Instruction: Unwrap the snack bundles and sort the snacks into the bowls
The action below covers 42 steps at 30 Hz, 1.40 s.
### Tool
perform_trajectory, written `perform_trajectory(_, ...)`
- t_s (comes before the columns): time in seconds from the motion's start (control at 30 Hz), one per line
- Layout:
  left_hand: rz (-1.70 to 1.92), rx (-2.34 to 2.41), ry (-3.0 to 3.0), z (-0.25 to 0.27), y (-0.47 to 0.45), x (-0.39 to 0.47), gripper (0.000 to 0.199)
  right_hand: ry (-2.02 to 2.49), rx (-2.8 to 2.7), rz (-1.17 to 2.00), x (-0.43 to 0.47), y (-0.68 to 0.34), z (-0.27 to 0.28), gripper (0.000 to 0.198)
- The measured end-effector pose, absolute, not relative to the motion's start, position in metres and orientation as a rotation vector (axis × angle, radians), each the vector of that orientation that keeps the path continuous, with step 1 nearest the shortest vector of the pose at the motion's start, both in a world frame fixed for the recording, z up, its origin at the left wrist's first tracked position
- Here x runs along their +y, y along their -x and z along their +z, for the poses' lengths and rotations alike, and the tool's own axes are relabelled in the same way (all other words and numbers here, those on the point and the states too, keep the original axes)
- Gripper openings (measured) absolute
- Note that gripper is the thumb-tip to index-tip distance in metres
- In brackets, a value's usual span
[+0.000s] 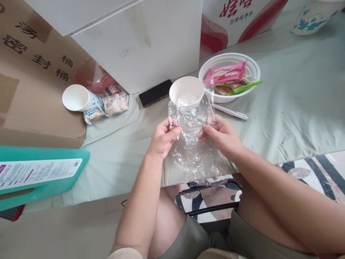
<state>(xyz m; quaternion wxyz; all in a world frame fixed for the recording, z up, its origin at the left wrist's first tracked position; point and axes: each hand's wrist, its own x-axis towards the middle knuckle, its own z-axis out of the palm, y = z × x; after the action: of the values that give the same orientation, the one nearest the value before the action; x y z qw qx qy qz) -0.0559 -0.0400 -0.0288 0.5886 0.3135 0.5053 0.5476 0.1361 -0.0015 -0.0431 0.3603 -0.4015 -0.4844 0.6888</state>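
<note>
A crinkled sheet of clear plastic film [192, 151] is stretched between my two hands, above the near edge of the cloth-covered table. My left hand [164, 138] pinches its left side between thumb and fingers. On the right side, my right hand [219, 135] grips it the same way. Just beyond the film stands a white paper cup [187, 91], upright with its mouth facing me; the film's upper part overlaps the cup's lower front. Whether the film touches the cup I cannot tell.
A white bowl [256, 73] holds wrapped snacks, with a white plastic utensil [231, 112] before it. A phone [155, 94] lies by the white box [161, 46]. At left are a tipped paper cup [76, 98], small packets [116, 104], a carton [40, 104] and a green container [78, 154].
</note>
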Motion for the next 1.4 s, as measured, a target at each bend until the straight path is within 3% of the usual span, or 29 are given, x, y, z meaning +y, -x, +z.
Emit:
perform_trajectory(0.1,1.307,1.166,-0.726,-0.028,0.061,-0.04,0.038,1.112,-1.315,1.726,-0.001,-0.134,-0.045,0.026)
perform_trajectory(0.3,0.753,1.257,-0.894,-0.028,0.065,-0.045,0.047,1.082,-1.526,1.702,-0.002,-0.136,-0.043,0.026)
perform_trajectory(0.5,0.895,1.23,-0.877,-0.021,0.078,-0.049,0.045,0.988,-1.596,1.743,-0.001,-0.141,-0.042,0.034)
perform_trajectory(0.67,0.916,1.054,-0.849,-0.017,0.084,-0.054,0.027,0.856,-1.487,1.634,-0.001,-0.146,-0.045,0.013)
perform_trajectory(0.8,0.936,1.17,-0.994,-0.025,0.086,-0.048,0.004,0.956,-1.484,1.482,0.007,-0.153,-0.046,0.013)
perform_trajectory(0.87,0.979,1.276,-1.033,-0.031,0.087,-0.044,0.013,1.029,-1.433,1.447,0.012,-0.153,-0.049,0.012)
perform_trajectory(1.0,1.125,1.296,-0.981,-0.039,0.088,-0.037,0.022,1.098,-1.292,1.492,0.015,-0.15,-0.058,0.028)
perform_trajectory(1.1,1.184,1.337,-0.988,-0.039,0.088,-0.035,0.042,1.145,-1.337,1.519,0.01,-0.147,-0.059,0.068)
perform_trajectory(1.17,1.218,1.4,-1.031,-0.038,0.088,-0.035,0.033,1.157,-1.38,1.625,0.007,-0.145,-0.055,0.086)
perform_trajectory(1.2,1.254,1.4,-1.032,-0.037,0.087,-0.036,0.026,1.151,-1.373,1.684,0.006,-0.145,-0.052,0.083)
perform_trajectory(1.33,1.3,1.213,-0.824,-0.035,0.078,-0.038,0.066,1.048,-1.262,1.747,0.006,-0.144,-0.043,0.034)
perform_trajectory(1.4,1.155,1.152,-0.761,-0.037,0.072,-0.04,0.064,1.004,-1.217,1.746,0.007,-0.143,-0.042,0.025)
